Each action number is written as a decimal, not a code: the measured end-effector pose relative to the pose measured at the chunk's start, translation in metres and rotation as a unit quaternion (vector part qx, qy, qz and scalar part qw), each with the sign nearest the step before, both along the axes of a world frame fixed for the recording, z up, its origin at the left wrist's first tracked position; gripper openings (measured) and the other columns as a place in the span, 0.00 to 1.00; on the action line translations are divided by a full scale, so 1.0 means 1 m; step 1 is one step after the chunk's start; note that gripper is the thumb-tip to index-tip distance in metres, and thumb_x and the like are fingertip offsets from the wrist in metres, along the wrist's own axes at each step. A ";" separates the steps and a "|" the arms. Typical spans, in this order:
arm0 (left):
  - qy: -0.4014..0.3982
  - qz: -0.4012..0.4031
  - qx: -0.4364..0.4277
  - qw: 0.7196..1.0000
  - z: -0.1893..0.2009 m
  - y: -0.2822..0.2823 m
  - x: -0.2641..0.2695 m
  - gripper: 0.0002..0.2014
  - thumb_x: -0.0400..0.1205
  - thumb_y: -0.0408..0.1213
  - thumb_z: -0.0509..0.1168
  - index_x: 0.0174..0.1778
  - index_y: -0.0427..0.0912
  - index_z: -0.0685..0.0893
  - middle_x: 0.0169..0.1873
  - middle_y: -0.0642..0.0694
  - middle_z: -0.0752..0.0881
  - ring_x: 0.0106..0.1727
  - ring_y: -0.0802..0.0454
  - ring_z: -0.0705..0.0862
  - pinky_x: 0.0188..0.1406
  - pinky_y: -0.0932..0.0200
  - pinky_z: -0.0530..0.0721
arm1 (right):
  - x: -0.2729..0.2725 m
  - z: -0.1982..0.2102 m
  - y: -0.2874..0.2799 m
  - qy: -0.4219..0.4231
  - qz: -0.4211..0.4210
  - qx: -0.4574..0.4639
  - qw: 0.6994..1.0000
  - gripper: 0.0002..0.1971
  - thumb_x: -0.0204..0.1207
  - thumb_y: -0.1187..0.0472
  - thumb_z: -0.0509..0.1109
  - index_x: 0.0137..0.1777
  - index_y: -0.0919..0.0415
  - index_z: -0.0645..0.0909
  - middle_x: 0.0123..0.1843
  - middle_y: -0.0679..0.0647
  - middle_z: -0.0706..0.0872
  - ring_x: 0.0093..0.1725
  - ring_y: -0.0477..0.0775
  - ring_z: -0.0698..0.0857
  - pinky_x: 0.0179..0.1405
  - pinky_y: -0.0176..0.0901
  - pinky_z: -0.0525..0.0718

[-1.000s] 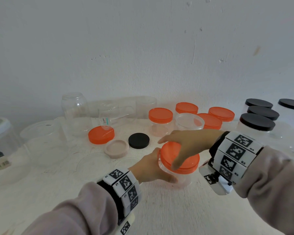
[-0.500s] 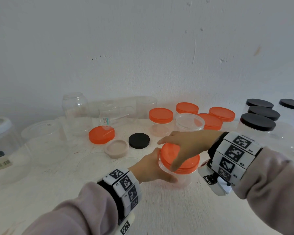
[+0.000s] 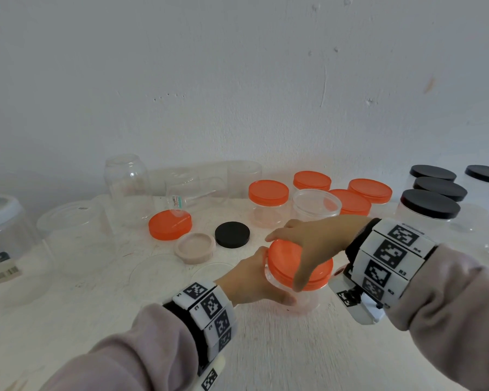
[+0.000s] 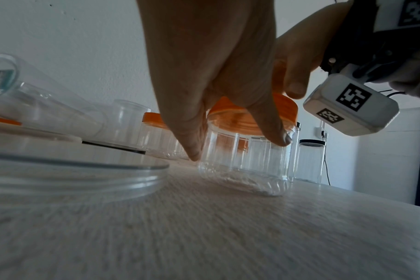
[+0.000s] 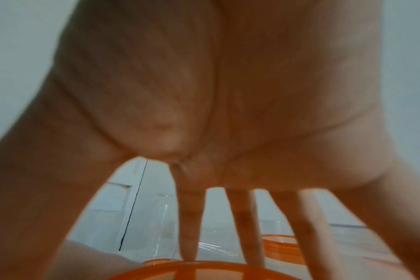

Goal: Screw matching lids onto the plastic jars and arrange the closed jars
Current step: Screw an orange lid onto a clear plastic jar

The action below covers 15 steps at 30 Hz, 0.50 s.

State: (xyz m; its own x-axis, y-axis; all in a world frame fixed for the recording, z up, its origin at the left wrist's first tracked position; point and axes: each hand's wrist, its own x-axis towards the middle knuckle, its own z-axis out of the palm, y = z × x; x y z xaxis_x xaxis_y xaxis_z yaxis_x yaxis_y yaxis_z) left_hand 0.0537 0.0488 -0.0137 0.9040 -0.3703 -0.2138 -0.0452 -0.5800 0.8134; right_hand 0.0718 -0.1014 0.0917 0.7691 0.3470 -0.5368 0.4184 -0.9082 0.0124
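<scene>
- Jar (image 3: pixel 302 294) stands upright on the counter (image 3: pixel 294 356), its axis vertical and its mouth upward under an orange lid (image 3: pixel 291 261).
- It is clear plastic, short and round, with faint vertical ribs on the wall; the lid is flat with a ridged rim.
- Left hand (image 3: pixel 251 280) wraps the jar's left side, thumb across the front wall and fingers curled behind.
- Right hand (image 3: pixel 319 238) arches over the lid from the jar's right, its spread fingertips and thumb gripping the rim.
- Behind the jar lie a loose black lid (image 3: pixel 232 234), a beige lid (image 3: pixel 195 247) and another orange lid (image 3: pixel 170 224).
</scene>
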 end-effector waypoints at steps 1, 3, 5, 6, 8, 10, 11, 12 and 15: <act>0.001 0.000 -0.002 1.000 0.000 0.000 0.000 0.53 0.66 0.44 0.83 0.81 0.50 0.56 0.73 0.53 0.73 0.71 0.52 0.73 0.70 0.56 0.73 | 0.000 0.001 -0.001 0.009 0.001 0.005 1.000 0.51 0.62 0.38 0.80 0.79 0.29 0.51 0.77 0.43 0.61 0.75 0.58 0.68 0.67 0.56 0.74; 0.004 0.002 -0.006 1.000 0.000 -0.001 0.000 0.53 0.65 0.43 0.83 0.81 0.50 0.56 0.73 0.53 0.73 0.72 0.51 0.72 0.72 0.53 0.73 | 0.001 0.002 -0.004 0.014 -0.003 0.018 1.000 0.49 0.62 0.39 0.80 0.78 0.28 0.54 0.75 0.41 0.63 0.74 0.57 0.68 0.66 0.57 0.76; 0.005 0.005 -0.006 1.000 0.000 -0.001 0.000 0.51 0.65 0.44 0.83 0.80 0.50 0.58 0.72 0.53 0.74 0.71 0.52 0.73 0.71 0.54 0.74 | 0.001 -0.001 -0.006 0.003 -0.016 0.028 0.999 0.49 0.61 0.34 0.78 0.78 0.28 0.54 0.74 0.41 0.65 0.69 0.54 0.72 0.60 0.52 0.79; 0.006 0.005 -0.007 1.000 0.000 -0.001 0.000 0.51 0.65 0.44 0.83 0.79 0.49 0.59 0.71 0.53 0.75 0.71 0.52 0.74 0.70 0.54 0.74 | 0.000 -0.003 -0.006 -0.005 -0.024 0.030 0.999 0.49 0.61 0.31 0.76 0.79 0.30 0.54 0.74 0.42 0.65 0.62 0.52 0.74 0.55 0.48 0.79; 0.008 0.007 -0.013 1.000 0.000 -0.001 0.000 0.50 0.65 0.43 0.83 0.79 0.49 0.60 0.70 0.52 0.76 0.70 0.52 0.75 0.70 0.53 0.74 | -0.001 -0.007 -0.005 -0.027 -0.039 0.026 0.999 0.50 0.61 0.24 0.71 0.81 0.35 0.54 0.74 0.45 0.66 0.42 0.44 0.74 0.42 0.43 0.76; 0.009 0.008 -0.012 1.000 0.000 0.000 -0.001 0.50 0.65 0.44 0.83 0.78 0.49 0.61 0.69 0.52 0.77 0.69 0.52 0.75 0.69 0.53 0.75 | -0.003 -0.009 -0.004 -0.043 -0.051 0.016 0.998 0.51 0.61 0.20 0.65 0.82 0.40 0.54 0.74 0.48 0.67 0.34 0.42 0.70 0.35 0.40 0.71; 0.009 0.006 -0.010 1.000 0.000 0.000 -0.001 0.50 0.65 0.44 0.83 0.79 0.49 0.60 0.70 0.52 0.77 0.69 0.51 0.75 0.69 0.54 0.75 | -0.004 -0.010 -0.004 -0.046 -0.054 0.011 0.997 0.52 0.61 0.20 0.64 0.82 0.41 0.53 0.75 0.49 0.67 0.37 0.43 0.73 0.37 0.40 0.71; 0.010 0.005 -0.009 1.000 0.000 0.000 -0.001 0.50 0.65 0.44 0.83 0.79 0.50 0.60 0.70 0.52 0.76 0.70 0.51 0.75 0.69 0.54 0.75 | -0.004 -0.010 -0.005 -0.045 -0.052 0.006 0.998 0.53 0.60 0.20 0.65 0.83 0.42 0.52 0.76 0.50 0.66 0.45 0.47 0.78 0.43 0.42 0.74; 0.005 0.005 -0.006 1.000 0.000 0.000 -0.001 0.50 0.65 0.44 0.83 0.79 0.49 0.60 0.70 0.53 0.75 0.69 0.52 0.75 0.68 0.55 0.75 | -0.004 -0.006 -0.006 -0.018 -0.021 0.008 1.000 0.55 0.61 0.28 0.75 0.82 0.34 0.46 0.81 0.45 0.59 0.76 0.58 0.68 0.67 0.55 0.73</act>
State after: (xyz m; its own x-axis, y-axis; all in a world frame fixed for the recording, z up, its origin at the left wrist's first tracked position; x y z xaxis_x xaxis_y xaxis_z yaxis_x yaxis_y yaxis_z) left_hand 0.0526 0.0491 -0.0134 0.9054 -0.3638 -0.2189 -0.0306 -0.5703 0.8209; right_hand 0.0681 -0.1077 0.0857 0.8013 0.3221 -0.5041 0.3796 -0.9251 0.0124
